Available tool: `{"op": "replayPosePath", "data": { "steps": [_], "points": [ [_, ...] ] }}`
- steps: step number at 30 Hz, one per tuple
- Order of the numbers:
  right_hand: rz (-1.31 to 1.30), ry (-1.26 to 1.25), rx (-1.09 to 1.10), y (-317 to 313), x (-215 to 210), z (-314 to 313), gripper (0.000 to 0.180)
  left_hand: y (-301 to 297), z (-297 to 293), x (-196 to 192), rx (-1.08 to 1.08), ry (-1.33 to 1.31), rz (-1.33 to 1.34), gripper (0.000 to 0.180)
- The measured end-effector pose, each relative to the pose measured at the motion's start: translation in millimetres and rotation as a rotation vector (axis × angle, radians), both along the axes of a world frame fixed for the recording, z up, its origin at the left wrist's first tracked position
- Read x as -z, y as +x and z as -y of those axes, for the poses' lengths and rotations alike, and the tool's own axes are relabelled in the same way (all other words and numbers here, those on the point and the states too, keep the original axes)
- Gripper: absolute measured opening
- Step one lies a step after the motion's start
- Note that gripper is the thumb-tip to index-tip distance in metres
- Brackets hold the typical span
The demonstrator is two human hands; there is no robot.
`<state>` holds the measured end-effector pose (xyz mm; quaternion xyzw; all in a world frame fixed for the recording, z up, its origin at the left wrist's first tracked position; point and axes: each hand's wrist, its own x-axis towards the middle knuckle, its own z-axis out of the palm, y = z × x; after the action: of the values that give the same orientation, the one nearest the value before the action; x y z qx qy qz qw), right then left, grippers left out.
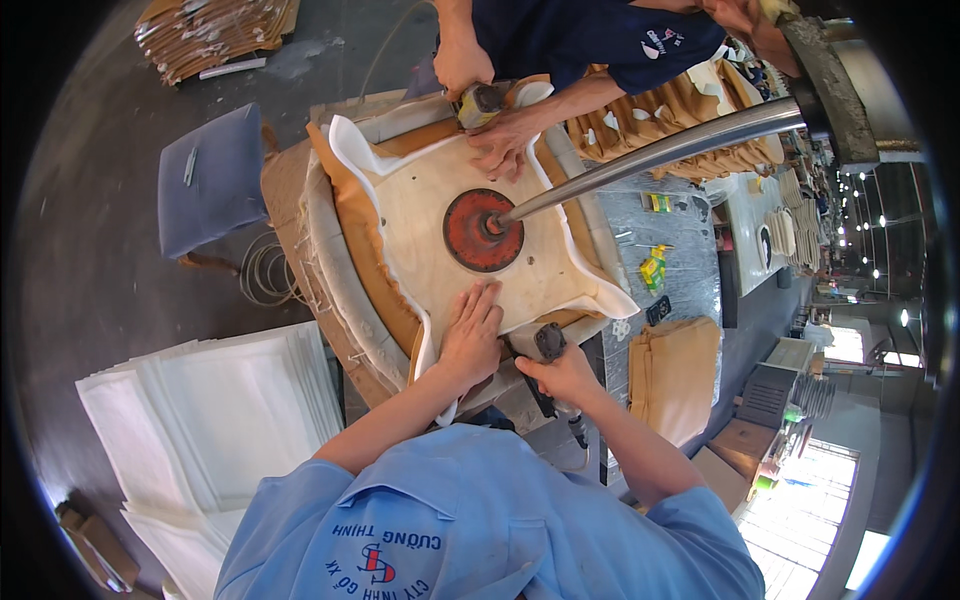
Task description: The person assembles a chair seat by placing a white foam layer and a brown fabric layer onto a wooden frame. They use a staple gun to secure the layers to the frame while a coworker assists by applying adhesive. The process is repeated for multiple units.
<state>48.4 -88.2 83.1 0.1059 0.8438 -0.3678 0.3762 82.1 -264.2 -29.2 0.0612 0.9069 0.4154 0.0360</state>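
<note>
My left hand [474, 338] lies with fingers stretched out on the near edge of a plywood seat board [410, 215]. Closed around a dark staple gun [549, 341] with an air hose, my right hand [566, 378] is beside the board's near right corner. White padding [352, 150] and tan cover material [345, 200] stick out around the board. A round red press plate [484, 230] on a metal rod [660, 150] rests on its middle. Across from me, a co-worker's hand [463, 66] grips a yellow staple gun [479, 104]; their other hand [507, 140] lies on the board.
White foam sheets [220, 410] are stacked at the left, near a blue-seated chair [212, 180]. On the right, a plastic-covered table [660, 235] carries yellow-green boxes [653, 270] and folded tan covers [675, 375]. More tan covers [670, 120] lie behind the rod.
</note>
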Motion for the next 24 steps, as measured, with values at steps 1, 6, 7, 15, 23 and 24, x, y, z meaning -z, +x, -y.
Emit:
{"op": "replayPosePath", "data": {
  "steps": [1,6,7,15,23,24],
  "points": [
    [-0.002,0.006,0.017,1,3,1,0.039,0,-1,0,0.002,0.006,-0.008,0.045],
    [-0.143,-0.011,-0.064,10,12,-4,0.039,0,5,-2,0.013,0.008,-0.023,0.042],
    [-0.143,-0.018,-0.067,9,9,-1,0.038,1,10,-2,0.01,0.013,-0.014,0.04],
    [-0.121,-0.172,0.199,62,-3,-43,0.033,25,34,-91,0.391,0.276,0.462,0.042],
    [-0.309,-0.295,0.49,112,32,-91,0.06,66,-34,-35,0.373,-0.009,0.198,0.078],
    [-0.298,-0.28,0.51,113,38,-104,0.061,72,-34,-26,0.361,0.021,0.093,0.079]
  ]
}}
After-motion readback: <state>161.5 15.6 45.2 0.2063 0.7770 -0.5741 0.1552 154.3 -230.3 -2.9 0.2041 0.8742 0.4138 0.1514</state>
